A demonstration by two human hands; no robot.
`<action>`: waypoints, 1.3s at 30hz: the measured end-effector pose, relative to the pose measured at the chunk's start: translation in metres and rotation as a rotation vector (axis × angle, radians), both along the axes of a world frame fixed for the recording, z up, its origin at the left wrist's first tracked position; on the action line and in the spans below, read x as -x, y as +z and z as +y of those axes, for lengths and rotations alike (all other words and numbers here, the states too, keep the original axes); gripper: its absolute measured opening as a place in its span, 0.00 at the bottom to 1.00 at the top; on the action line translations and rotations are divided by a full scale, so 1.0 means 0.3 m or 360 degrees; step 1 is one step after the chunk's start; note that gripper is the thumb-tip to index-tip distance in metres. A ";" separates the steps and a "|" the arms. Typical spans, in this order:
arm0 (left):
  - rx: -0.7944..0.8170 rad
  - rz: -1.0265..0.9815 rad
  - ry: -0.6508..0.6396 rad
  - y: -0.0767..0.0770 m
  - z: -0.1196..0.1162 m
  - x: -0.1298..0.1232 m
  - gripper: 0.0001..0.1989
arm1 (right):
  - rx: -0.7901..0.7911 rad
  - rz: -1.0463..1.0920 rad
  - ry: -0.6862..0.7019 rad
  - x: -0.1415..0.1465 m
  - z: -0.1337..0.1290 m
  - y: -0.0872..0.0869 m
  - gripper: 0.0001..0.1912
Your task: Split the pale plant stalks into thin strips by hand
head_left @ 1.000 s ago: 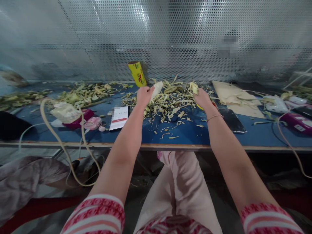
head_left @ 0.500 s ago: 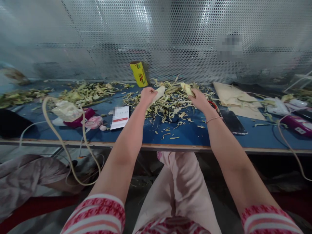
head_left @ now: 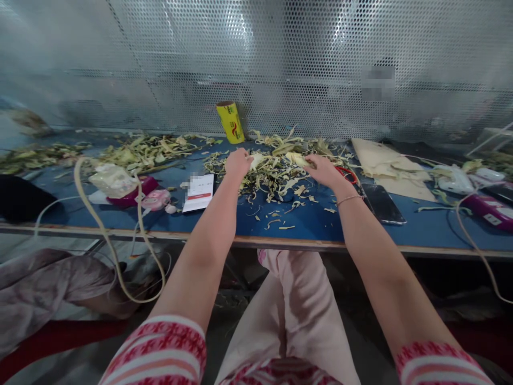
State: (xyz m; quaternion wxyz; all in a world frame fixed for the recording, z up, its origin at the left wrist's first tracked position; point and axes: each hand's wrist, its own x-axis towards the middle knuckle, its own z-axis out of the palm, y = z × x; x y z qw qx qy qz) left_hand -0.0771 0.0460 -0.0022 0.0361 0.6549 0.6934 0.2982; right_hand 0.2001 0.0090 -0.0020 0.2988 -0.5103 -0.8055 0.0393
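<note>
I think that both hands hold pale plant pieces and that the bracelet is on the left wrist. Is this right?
Not entirely: the head view shows the bracelet on the right wrist. The left hand and right hand do hold pale plant pieces.

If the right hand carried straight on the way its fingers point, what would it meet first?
Beyond the pale yellow piece it holds, the right hand would probably meet the heap of loose strips first, though depth is unclear and it might pass above.

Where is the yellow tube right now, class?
In the head view, the yellow tube is left of centre at the back of the blue table, before the perforated metal panel and beyond the left hand.
</note>
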 end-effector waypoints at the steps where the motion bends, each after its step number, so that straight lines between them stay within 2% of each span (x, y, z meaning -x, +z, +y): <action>1: -0.0011 0.0045 0.0000 -0.004 -0.001 -0.001 0.16 | 0.0037 -0.0002 -0.0042 0.000 0.001 -0.001 0.17; 7: -0.0108 0.0267 -0.0082 -0.026 0.011 -0.007 0.17 | 0.0309 -0.0143 -0.0275 -0.008 0.015 -0.015 0.17; 9: -0.0124 0.0237 -0.0133 -0.022 0.016 -0.014 0.15 | 0.0361 -0.0137 -0.0284 -0.007 0.019 -0.018 0.16; 12: -0.0244 0.0094 -0.0240 -0.001 0.012 -0.038 0.12 | 0.0295 0.0077 -0.0239 -0.001 0.024 -0.017 0.17; 14: -0.0327 -0.0072 -0.0360 0.016 0.000 -0.063 0.11 | 0.0220 0.0318 -0.0117 0.002 0.025 -0.011 0.19; 16: -0.0305 -0.0327 -0.0542 0.029 -0.016 -0.091 0.13 | 0.0177 0.0553 0.0064 0.004 0.023 -0.002 0.21; 19: -0.0101 -0.0760 -0.0758 0.034 -0.040 -0.127 0.20 | 0.0191 0.0797 0.0307 0.010 0.014 0.008 0.24; 22: 0.0211 -0.1209 -0.0950 0.029 -0.061 -0.154 0.21 | 0.0214 0.0900 0.0428 0.025 0.009 0.007 0.25; 26: 0.0450 -0.1518 -0.1111 0.030 -0.086 -0.179 0.17 | 0.0226 0.0860 0.0491 0.057 0.011 -0.006 0.21; 32: 0.0396 -0.1681 -0.1086 0.040 -0.098 -0.195 0.10 | 0.0082 0.0757 0.0402 0.085 0.011 -0.017 0.17; 36: 0.0378 -0.1782 -0.1237 0.033 -0.093 -0.193 0.11 | 0.0010 0.0603 0.0343 0.073 0.015 -0.018 0.12; 39: 0.0416 -0.1863 -0.1356 0.029 -0.094 -0.194 0.14 | -0.0163 0.0420 0.0320 0.064 0.019 -0.017 0.08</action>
